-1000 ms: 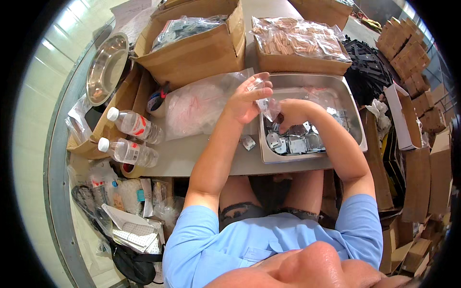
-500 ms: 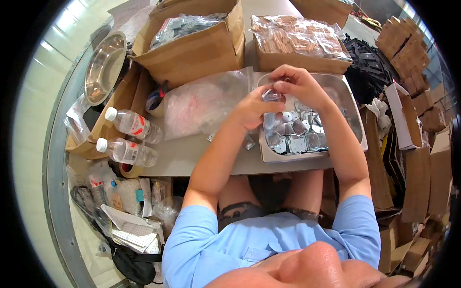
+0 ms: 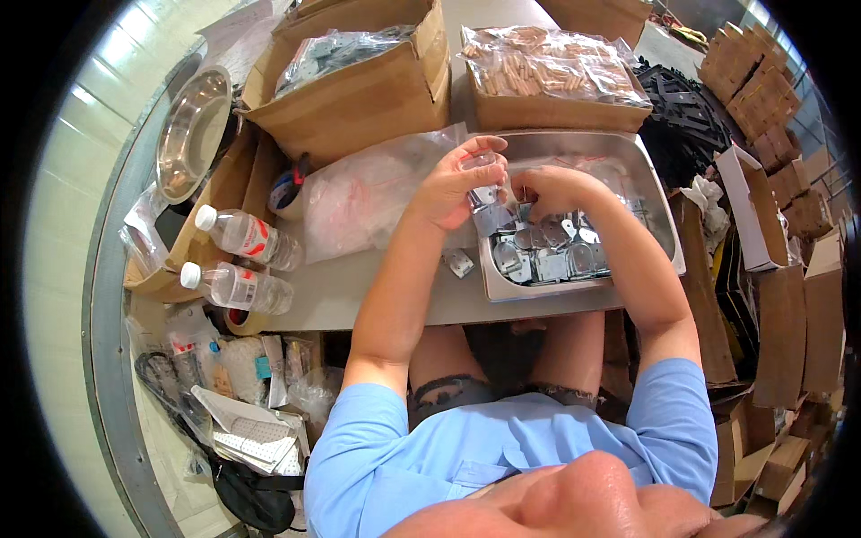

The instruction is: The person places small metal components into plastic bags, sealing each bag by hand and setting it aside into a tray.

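Both hands have been drawn closer together over the metal tray since half a second ago, and the left hand (image 3: 453, 184) has been lowered from the tray's far edge toward its left rim. A small clear plastic bag (image 3: 480, 175) is pinched between the left thumb and fingers, held just above the tray's left side. The right hand (image 3: 549, 186) is curled beside it, fingertips bent down toward the bag's lower edge; whether anything is pinched in it cannot be told, since the fingers are turned away. What lies inside the bag is too small to be made out.

The metal tray (image 3: 659, 224) sits on the desk (image 3: 359, 296) in front of the person and is filled with small flat metal pieces (image 3: 547, 255), piled toward its near side. One loose metal piece (image 3: 459, 263) lies on the desk just left of the tray. A heap of clear plastic bags (image 3: 359, 197) is spread to the left of the hands.

Beyond, a cardboard box (image 3: 359, 85) holds bagged grey parts, and a second box (image 3: 552, 76) is packed with bags of tan pieces. Two water bottles (image 3: 238, 264) lie at the desk's left edge, near a round metal bowl (image 3: 190, 134). Stacked cardboard cartons at the right are cut off by the rim.
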### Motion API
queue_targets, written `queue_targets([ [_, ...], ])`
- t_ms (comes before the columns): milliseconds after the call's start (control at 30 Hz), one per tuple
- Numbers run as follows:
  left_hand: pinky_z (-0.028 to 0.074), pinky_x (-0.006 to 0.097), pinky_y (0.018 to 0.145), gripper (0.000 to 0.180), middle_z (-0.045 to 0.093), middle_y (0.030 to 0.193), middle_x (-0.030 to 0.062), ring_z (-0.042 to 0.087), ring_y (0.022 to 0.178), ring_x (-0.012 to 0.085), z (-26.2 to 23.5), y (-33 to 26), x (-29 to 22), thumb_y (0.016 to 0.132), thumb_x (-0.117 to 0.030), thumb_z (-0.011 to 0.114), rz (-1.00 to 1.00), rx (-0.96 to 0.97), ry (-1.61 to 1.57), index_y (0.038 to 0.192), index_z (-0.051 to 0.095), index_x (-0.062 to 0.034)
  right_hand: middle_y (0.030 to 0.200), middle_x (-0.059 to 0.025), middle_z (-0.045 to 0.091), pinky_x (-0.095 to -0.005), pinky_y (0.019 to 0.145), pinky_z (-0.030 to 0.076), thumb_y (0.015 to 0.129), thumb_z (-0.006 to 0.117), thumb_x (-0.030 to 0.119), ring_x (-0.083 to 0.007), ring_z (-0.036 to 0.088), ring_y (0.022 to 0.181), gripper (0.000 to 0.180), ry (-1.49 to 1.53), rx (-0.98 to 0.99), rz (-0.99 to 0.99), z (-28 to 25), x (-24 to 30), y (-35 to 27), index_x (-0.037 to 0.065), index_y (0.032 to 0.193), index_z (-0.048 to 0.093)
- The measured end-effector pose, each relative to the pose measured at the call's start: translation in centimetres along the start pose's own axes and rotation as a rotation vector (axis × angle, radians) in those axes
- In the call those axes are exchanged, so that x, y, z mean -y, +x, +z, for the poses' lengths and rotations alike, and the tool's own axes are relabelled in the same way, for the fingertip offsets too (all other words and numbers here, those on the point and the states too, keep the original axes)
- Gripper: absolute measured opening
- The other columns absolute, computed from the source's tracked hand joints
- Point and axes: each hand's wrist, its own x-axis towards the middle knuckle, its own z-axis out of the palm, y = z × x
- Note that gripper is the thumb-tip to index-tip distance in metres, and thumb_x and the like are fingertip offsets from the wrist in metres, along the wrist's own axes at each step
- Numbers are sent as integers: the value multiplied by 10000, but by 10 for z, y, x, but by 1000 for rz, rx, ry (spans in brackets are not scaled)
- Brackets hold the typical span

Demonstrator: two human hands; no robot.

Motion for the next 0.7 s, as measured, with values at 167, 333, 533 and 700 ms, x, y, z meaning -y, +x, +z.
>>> queue_targets([
  [167,527,357,671,458,560,871,52,577,798,151,-1,0,-1,770,-80,707,13,-5,4,1155,465,-27,831,-98,624,-359,690,460,631,719,87,-237,588,743,425,183,58,-74,-2,-2,1,41,1027,570],
  [333,527,352,672,464,568,881,56,584,805,153,-3,0,-2,768,-76,708,10,-23,-29,1160,464,-26,807,-95,618,-347,691,459,647,738,110,-220,587,740,455,137,91,-121,6,5,8,32,1053,548],
  [533,526,340,677,477,558,885,51,579,799,149,-1,0,-3,764,-80,715,-15,-17,-22,1167,467,-21,814,-126,630,-369,705,462,609,756,153,-274,600,794,342,143,-53,-191,12,-3,14,15,880,600],
  [700,519,343,681,499,544,887,49,566,799,145,-1,-1,-3,755,-98,727,-20,40,21,1174,469,-13,796,-103,612,-322,677,458,649,755,121,-201,581,744,278,231,-374,-163,-11,-4,0,9,844,590],
])
